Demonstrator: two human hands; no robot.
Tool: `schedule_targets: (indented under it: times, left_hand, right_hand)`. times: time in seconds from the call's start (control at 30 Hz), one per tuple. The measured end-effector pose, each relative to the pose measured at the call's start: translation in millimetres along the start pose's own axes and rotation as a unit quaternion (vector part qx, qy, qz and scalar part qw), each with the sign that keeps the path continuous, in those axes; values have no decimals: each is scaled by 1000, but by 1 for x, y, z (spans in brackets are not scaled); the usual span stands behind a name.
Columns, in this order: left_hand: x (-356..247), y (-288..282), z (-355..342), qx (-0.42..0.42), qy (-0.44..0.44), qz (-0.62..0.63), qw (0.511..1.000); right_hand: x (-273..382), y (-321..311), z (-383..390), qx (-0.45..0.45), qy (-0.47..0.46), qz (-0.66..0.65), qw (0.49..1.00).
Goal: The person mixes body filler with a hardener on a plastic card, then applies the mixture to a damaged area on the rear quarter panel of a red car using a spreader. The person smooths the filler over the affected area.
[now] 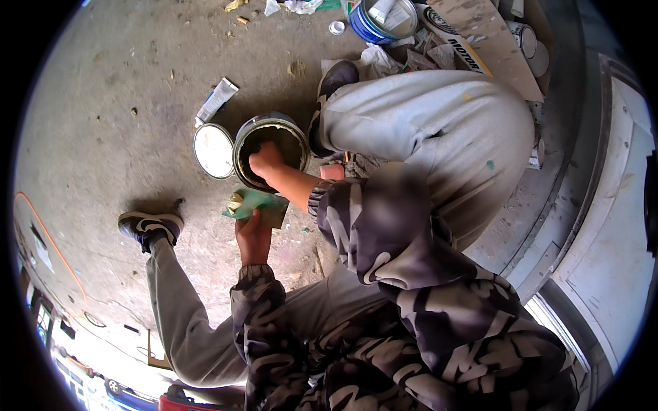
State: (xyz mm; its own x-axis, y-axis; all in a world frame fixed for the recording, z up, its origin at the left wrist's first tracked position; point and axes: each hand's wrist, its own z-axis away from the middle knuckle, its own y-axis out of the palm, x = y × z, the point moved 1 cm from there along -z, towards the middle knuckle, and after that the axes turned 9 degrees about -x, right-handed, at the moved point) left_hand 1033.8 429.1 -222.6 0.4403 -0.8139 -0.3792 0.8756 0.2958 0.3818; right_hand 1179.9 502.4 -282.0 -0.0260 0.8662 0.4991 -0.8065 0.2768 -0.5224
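My left hand (253, 238) grips a flat green sheet (264, 201) by its near edge, thumb on top. A lump of yellowish paste (235, 202) sits on the left part of that sheet. Just beyond it stands an open metal can (302, 140) with greyish-green paste smeared around its inside. My right hand (267, 162) is down in the can's mouth with its fingers curled; what they hold, if anything, is hidden. Left of the can lies a round pale lid (213, 151), and above the lid a white and grey tube (217, 101).
My shoes (151, 226) are on the stained concrete floor (103, 144) on either side of the can. At the far right stand a blue-rimmed can (373, 31), a cardboard box (490, 41) and crumpled wrappers. An orange cord (51, 240) runs along the left.
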Motion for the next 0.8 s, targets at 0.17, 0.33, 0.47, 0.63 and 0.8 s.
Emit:
schedule_targets:
  times: [0.17,0.33,0.47,0.63,0.8]
  left_hand:
    - [1,1,-5,5,11,24,1000]
    - [1,0,-5,0,31,51,998]
    - [-3,-1,-8,19,31,52,998]
    - [-6,-3,-4,9,37,56,998]
    - [-18,-4,4,18,78,62,995]
  right_hand:
    - [-7,1,-15,33,-158,79,984]
    - [9,-11,-12,114,-233,141,955]
    - [34,-21,-9,161,-278,268,908]
    - [48,-29,11,144,-450,420,775]
    - [62,-42,20,148,-487,470,721]
